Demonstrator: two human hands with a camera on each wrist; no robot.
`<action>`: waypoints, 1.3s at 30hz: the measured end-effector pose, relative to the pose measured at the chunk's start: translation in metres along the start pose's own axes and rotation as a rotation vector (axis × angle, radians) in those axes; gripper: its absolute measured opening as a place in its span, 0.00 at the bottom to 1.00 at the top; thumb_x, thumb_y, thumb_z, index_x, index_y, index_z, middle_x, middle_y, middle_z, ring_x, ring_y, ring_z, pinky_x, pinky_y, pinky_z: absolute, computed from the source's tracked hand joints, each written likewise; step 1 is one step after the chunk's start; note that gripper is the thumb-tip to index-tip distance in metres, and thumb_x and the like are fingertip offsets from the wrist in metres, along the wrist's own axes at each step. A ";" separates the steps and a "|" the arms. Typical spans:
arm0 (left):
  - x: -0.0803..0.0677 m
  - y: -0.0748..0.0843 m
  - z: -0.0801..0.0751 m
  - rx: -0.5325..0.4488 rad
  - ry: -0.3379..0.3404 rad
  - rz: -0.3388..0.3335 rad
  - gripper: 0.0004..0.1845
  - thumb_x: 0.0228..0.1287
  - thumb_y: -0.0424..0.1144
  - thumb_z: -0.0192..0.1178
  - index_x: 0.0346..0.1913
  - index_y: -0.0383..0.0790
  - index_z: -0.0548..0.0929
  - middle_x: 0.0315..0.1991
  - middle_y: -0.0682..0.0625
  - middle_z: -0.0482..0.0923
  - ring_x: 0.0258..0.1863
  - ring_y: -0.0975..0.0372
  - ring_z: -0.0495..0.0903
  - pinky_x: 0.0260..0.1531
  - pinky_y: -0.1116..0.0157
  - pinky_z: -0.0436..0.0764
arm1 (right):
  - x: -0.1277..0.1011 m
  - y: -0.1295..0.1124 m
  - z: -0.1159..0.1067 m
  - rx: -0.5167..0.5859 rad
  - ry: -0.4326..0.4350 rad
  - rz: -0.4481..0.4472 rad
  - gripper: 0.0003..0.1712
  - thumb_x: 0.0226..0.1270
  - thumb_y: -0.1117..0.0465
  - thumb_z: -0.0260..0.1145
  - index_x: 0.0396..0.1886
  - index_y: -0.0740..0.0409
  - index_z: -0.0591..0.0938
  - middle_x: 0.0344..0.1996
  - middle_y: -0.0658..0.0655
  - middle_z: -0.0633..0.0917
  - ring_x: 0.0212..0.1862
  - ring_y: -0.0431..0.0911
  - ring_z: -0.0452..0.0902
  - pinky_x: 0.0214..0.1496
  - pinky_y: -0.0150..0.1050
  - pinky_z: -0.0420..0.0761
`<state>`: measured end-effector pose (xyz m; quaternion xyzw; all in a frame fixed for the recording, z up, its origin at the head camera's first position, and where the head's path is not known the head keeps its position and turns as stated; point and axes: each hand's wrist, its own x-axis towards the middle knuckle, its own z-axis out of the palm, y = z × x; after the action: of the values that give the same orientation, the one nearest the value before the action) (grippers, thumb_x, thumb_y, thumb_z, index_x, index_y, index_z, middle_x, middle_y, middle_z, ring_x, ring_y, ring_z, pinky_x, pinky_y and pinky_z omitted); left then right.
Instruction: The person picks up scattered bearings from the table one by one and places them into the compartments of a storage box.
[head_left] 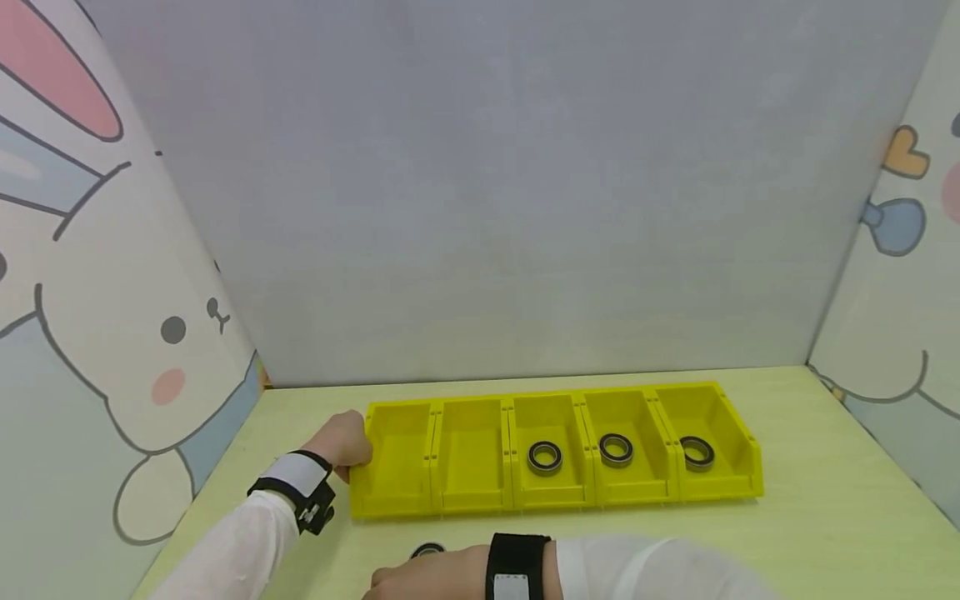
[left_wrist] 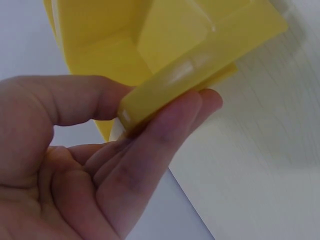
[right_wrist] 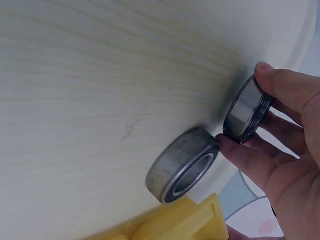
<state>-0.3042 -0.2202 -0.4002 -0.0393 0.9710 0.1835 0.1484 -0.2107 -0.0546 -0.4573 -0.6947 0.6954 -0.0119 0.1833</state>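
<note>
My left hand (head_left: 345,442) pinches the left side wall of the yellow bin row (head_left: 397,506), its thumb and fingers on either side of the edge (left_wrist: 165,90). Low in the head view is my right hand (head_left: 442,577). In the right wrist view its thumb and fingers grip a ball bearing (right_wrist: 245,111) by the outer rim, at the table surface. Beside it a second ball bearing (right_wrist: 182,165) lies on the table, close to my fingertip and to the bins. Part of one loose bearing (head_left: 427,548) shows past my right hand in the head view.
Single bearings lie in the three right-hand compartments: a middle one (head_left: 544,458), another (head_left: 616,450) and one at the far right (head_left: 697,453). A grey back panel (head_left: 525,208) and printed side panels (head_left: 112,333) enclose the pale wooden table (head_left: 825,500).
</note>
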 end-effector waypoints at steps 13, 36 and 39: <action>0.001 0.000 -0.001 0.004 -0.001 -0.003 0.04 0.53 0.25 0.55 0.31 0.30 0.72 0.23 0.43 0.75 0.14 0.57 0.81 0.19 0.65 0.82 | -0.051 -0.006 -0.081 -0.373 0.032 0.206 0.17 0.61 0.58 0.66 0.51 0.48 0.81 0.44 0.45 0.80 0.42 0.37 0.71 0.47 0.25 0.68; 0.002 -0.003 0.000 -0.014 0.009 0.022 0.04 0.51 0.25 0.55 0.32 0.28 0.72 0.23 0.42 0.76 0.14 0.57 0.81 0.19 0.63 0.83 | -0.067 0.091 -0.086 -0.133 0.175 0.636 0.09 0.57 0.56 0.70 0.34 0.55 0.80 0.22 0.46 0.72 0.24 0.39 0.64 0.32 0.28 0.67; 0.002 -0.003 0.000 -0.012 0.020 0.027 0.04 0.52 0.25 0.55 0.31 0.29 0.72 0.22 0.43 0.76 0.13 0.57 0.81 0.19 0.64 0.82 | -0.065 0.093 -0.084 -0.131 0.203 0.663 0.10 0.57 0.56 0.71 0.27 0.54 0.77 0.17 0.46 0.67 0.20 0.38 0.60 0.30 0.29 0.66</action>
<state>-0.3061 -0.2235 -0.4016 -0.0290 0.9717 0.1908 0.1359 -0.3249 -0.0084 -0.3888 -0.4365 0.8972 0.0237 0.0621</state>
